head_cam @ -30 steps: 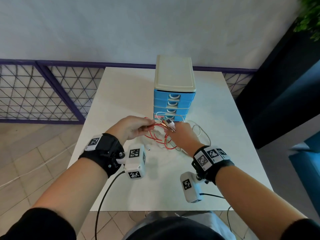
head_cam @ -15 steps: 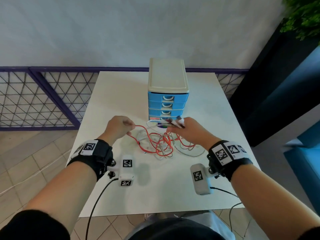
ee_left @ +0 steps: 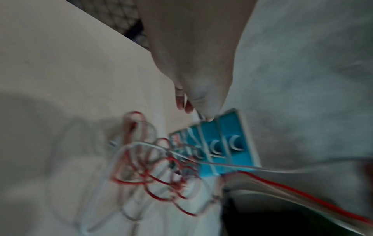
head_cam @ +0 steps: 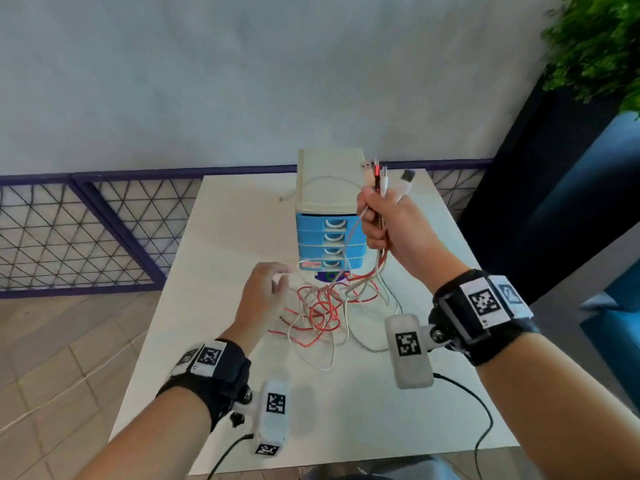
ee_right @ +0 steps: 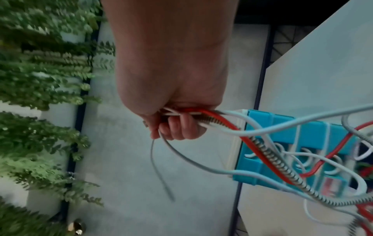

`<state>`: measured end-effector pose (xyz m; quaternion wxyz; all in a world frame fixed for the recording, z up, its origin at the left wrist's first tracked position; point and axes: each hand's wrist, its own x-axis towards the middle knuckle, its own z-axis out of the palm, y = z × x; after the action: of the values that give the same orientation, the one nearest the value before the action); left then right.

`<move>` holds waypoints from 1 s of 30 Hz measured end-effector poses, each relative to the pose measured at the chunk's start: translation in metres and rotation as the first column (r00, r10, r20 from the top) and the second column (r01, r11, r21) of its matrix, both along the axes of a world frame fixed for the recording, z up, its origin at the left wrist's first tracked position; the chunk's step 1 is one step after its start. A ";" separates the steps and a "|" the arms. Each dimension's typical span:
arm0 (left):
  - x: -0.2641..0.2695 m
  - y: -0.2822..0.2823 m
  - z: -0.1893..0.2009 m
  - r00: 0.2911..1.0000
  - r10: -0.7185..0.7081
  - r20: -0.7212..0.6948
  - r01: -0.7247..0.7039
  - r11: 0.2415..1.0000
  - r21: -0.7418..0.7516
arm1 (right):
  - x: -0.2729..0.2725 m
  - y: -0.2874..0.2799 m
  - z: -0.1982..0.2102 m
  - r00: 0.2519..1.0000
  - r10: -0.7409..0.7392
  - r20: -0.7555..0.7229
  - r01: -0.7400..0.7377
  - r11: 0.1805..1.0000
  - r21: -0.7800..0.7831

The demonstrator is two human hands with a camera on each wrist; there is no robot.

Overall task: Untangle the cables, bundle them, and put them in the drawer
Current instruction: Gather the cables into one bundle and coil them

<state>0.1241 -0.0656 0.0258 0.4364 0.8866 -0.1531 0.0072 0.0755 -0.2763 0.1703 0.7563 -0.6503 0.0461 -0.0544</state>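
A tangle of red, white and braided cables (head_cam: 322, 313) lies on the white table (head_cam: 225, 237) in front of the blue drawer unit (head_cam: 311, 237). My right hand (head_cam: 381, 216) is raised beside the unit's cream top and grips several cable ends in its fist. Their connectors (head_cam: 381, 173) stick up above the fist. The strands hang down from the fist to the tangle (ee_right: 272, 153). My left hand (head_cam: 266, 292) hovers low at the left edge of the tangle, blurred. Its thumb and fingertips (ee_left: 181, 102) are close together, and a grip is unclear. All drawers (ee_left: 232, 143) look closed.
A small purple and green object (head_cam: 329, 276) sits at the foot of the drawer unit. A purple mesh railing (head_cam: 86, 220) runs behind and left of the table. To the right are a dark partition (head_cam: 554, 202) and a green plant (head_cam: 595, 46).
My right hand has risen from table height to beside the top of the drawer unit, pulling the cable ends up. My left hand has shifted right toward the tangle.
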 end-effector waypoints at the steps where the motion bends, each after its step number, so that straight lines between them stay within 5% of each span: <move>1: -0.006 -0.013 0.020 0.999 -0.038 0.000 0.038 0.990 -0.133 | 0.001 0.004 -0.006 1.000 0.002 -0.027 -0.002 1.000 0.002; 3: -0.022 -0.038 0.060 0.962 -0.254 -0.095 0.208 0.917 -0.341 | 0.001 0.013 -0.014 0.998 -0.008 -0.059 0.009 1.000 0.022; 5: -0.035 -0.055 0.078 0.882 -0.448 -0.144 0.373 0.852 -0.367 | 0.000 0.021 -0.015 0.996 -0.050 -0.069 0.052 0.998 0.019; 9: -0.036 -0.061 0.067 0.888 -0.430 -0.162 0.334 0.845 -0.417 | 0.001 0.023 -0.012 0.986 -0.167 -0.029 0.162 0.978 -0.135; 12: -0.032 -0.051 0.064 0.906 -0.405 -0.123 0.365 0.896 -0.254 | 0.000 0.022 -0.017 0.990 -0.135 -0.041 0.138 0.986 0.096; 16: -0.037 -0.047 0.059 0.869 -0.478 -0.127 0.487 0.872 0.046 | -0.001 0.020 -0.017 0.997 -0.047 -0.066 0.073 0.874 0.481; 23: -0.044 -0.032 0.040 0.804 -0.589 -0.080 0.594 0.801 0.071 | 0.008 0.004 -0.011 0.997 -0.013 -0.077 0.046 0.896 0.441; 26: -0.038 -0.035 0.029 0.782 -0.614 -0.107 0.621 0.755 0.211 | 0.007 0.007 -0.014 0.995 0.022 -0.094 0.021 0.901 0.433; 28: -0.037 -0.032 0.028 0.761 -0.626 -0.170 0.646 0.708 0.285 | 0.004 0.009 -0.016 0.992 0.067 -0.103 -0.019 0.911 0.412; 30: -0.034 -0.028 0.033 0.739 -0.607 -0.292 0.666 0.724 0.180 | 0.000 0.009 -0.018 0.984 0.140 -0.106 -0.087 0.912 0.400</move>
<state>0.0896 -0.0935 0.0584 0.2995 0.8256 -0.4015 -0.2599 0.0751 -0.2668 0.1524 0.8687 -0.4887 0.0682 0.0434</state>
